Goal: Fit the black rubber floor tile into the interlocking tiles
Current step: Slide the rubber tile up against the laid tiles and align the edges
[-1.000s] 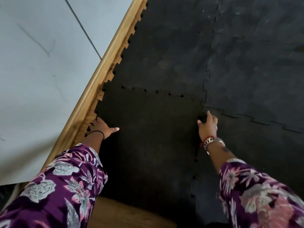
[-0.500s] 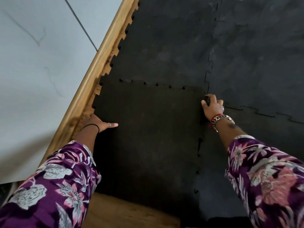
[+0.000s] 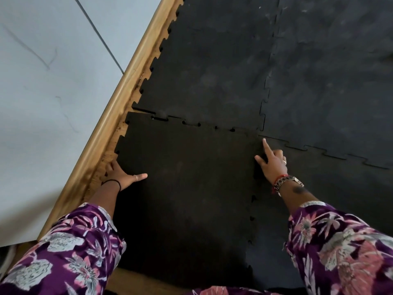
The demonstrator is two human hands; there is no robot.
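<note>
The black rubber tile [image 3: 187, 184] lies on the floor among the interlocking tiles [image 3: 212, 67], its far seam gapped. The left hand [image 3: 122, 175] presses flat, fingers spread, on its left edge; the right hand [image 3: 273, 162] points its forefinger at the far right corner, gripping nothing

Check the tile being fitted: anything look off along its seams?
Yes. The black tile isn't seated along its far edge: dark gaps show between the teeth, mostly near the wooden border. The right seam also shows open notches.
</note>
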